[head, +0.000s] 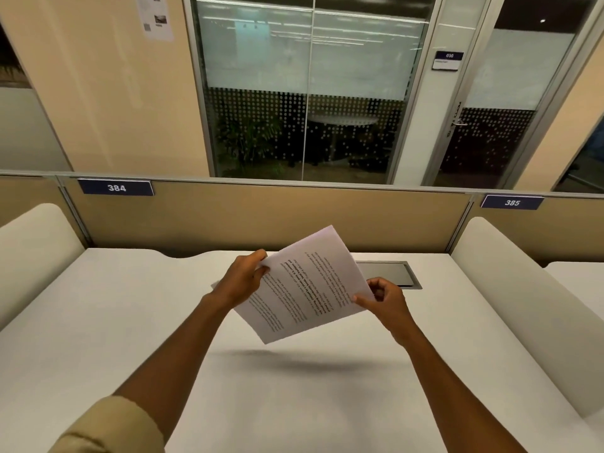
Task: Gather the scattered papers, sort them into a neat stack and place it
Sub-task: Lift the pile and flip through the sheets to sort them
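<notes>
A stack of white printed papers (307, 286) is held up in the air above the white desk (294, 387), tilted, with its text turned sideways. My left hand (240, 281) pinches the stack's left edge near the top corner. My right hand (387, 300) grips the right edge with thumb on top. The sheets look roughly aligned, and their shadow falls on the desk below. A small white corner of another sheet (216, 284) shows just behind my left wrist.
A grey cable hatch (392, 274) is set into the desk behind the papers. A tan partition (261, 217) with labels 384 and 385 closes the back. Cream padded dividers (523, 305) stand on both sides. Glass office walls lie beyond.
</notes>
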A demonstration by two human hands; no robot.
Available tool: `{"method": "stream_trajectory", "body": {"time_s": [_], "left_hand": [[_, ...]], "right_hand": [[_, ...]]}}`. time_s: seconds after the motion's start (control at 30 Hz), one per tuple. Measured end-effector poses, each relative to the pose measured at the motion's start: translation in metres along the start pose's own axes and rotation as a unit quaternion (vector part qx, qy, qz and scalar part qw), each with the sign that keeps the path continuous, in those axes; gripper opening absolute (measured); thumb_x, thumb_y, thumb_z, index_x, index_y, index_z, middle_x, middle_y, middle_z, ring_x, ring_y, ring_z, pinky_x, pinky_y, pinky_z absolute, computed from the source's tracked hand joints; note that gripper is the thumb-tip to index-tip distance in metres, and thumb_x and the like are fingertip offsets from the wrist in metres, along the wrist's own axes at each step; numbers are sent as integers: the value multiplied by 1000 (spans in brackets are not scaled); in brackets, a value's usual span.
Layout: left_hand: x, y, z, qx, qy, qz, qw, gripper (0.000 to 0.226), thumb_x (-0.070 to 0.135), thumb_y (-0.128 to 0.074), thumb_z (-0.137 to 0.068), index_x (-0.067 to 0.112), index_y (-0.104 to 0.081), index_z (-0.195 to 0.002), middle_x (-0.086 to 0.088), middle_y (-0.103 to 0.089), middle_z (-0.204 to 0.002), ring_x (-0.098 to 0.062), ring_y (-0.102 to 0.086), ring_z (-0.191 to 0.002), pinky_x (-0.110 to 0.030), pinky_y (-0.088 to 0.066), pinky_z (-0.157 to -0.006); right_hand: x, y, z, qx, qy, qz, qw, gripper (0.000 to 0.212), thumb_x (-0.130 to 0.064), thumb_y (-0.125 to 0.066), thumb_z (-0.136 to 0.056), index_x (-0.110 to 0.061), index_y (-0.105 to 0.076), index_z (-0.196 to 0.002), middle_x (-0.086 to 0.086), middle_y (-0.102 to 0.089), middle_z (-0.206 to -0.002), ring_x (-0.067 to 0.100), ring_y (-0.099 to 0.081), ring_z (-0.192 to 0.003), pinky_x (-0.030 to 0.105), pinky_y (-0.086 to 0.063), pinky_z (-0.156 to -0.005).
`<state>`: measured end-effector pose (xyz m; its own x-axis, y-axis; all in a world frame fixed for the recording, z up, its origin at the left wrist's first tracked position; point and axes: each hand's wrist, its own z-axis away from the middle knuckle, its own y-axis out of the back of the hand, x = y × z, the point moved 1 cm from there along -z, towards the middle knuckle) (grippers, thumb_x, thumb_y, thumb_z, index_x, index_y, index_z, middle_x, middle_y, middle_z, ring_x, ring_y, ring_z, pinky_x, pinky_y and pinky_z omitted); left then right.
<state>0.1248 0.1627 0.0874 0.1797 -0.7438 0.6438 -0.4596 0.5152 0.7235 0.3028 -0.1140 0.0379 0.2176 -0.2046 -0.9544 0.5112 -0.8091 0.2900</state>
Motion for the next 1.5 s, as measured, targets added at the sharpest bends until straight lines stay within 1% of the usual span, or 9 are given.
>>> {"method": "stream_trajectory", "body": {"time_s": [0.13, 0.4, 0.57, 0.7, 0.9, 1.07, 1.17, 1.33, 1.5], "left_hand": [[12, 0, -3, -12, -57, -69, 996, 16, 15, -47, -98, 13, -46, -82, -8, -69, -96, -24, -65, -80, -33, -56, -66], [19, -18, 0, -51, -81, -96, 991, 13, 21, -50, -98, 23, -46, -86, -7, -70, -108, -20, -66, -86, -30, -58, -73], [11, -18, 2, -28, -46, -61, 997, 19, 32, -58, -92, 23, -47, -79, -1, -71, -94, -15, -65, -71, -16, -47, -60], [-12, -11, 9, -7, 5, -46, 999, 29, 42, -71, -80, 18, -55, -74, 2, -68, -78, -17, -66, -68, -23, -54, -59], [-54, -11, 29, 1, 121, 82, 989, 33, 32, -83, -74, 7, -65, -84, -5, -71, -83, -20, -68, -75, -24, -57, -64], [-66, -31, 51, 10, 182, 306, 934, 32, 19, -75, -83, 6, -65, -110, -8, -74, -104, -27, -72, -93, -44, -61, -85], [-61, -51, 62, 11, 198, 373, 906, 19, 16, -63, -92, 13, -65, -111, -9, -73, -108, -34, -70, -99, -48, -60, -83], [-55, -71, 71, 71, 199, 361, 908, 16, 15, -55, -97, 18, -62, -111, -4, -72, -105, -27, -70, -93, -28, -59, -67], [-47, -79, 69, 142, 195, 325, 915, 17, 17, -51, -99, 15, -59, -115, -3, -69, -102, -23, -69, -89, -29, -57, -68]], "right_hand": [[-6, -3, -1, -49, 23, 72, 996, 23, -18, -78, -80, -18, -63, -97, 0, -72, -99, 21, -71, -88, 23, -60, -74], [-18, -21, 2, -62, 24, 42, 997, 13, -28, -66, -90, -20, -65, -100, 2, -73, -96, 19, -71, -84, 28, -58, -68], [-8, -23, 8, -31, 8, 28, 999, 10, -28, -62, -92, -24, -62, -102, -2, -72, -94, 15, -71, -78, 19, -54, -61], [3, -16, 14, -23, -13, 15, 1000, 9, -27, -61, -93, -27, -61, -102, -2, -72, -94, 15, -72, -75, 20, -55, -58], [17, -5, 20, -25, -39, -24, 999, 13, -24, -60, -93, -22, -60, -106, 1, -74, -97, 24, -74, -79, 37, -62, -69], [23, -7, 22, -27, -57, -67, 996, 20, -22, -61, -93, -19, -59, -112, 5, -74, -101, 28, -74, -84, 46, -61, -75], [25, -13, 22, -19, -62, -82, 995, 21, -23, -62, -93, -19, -60, -113, 5, -74, -102, 28, -74, -84, 45, -62, -75], [29, -20, 24, -3, -63, -77, 995, 18, -26, -62, -93, -25, -61, -110, -1, -75, -98, 24, -74, -83, 38, -62, -70], [24, -26, 22, 21, -56, -68, 996, 17, -28, -61, -93, -26, -61, -110, -2, -73, -99, 21, -73, -83, 27, -60, -65]]}}
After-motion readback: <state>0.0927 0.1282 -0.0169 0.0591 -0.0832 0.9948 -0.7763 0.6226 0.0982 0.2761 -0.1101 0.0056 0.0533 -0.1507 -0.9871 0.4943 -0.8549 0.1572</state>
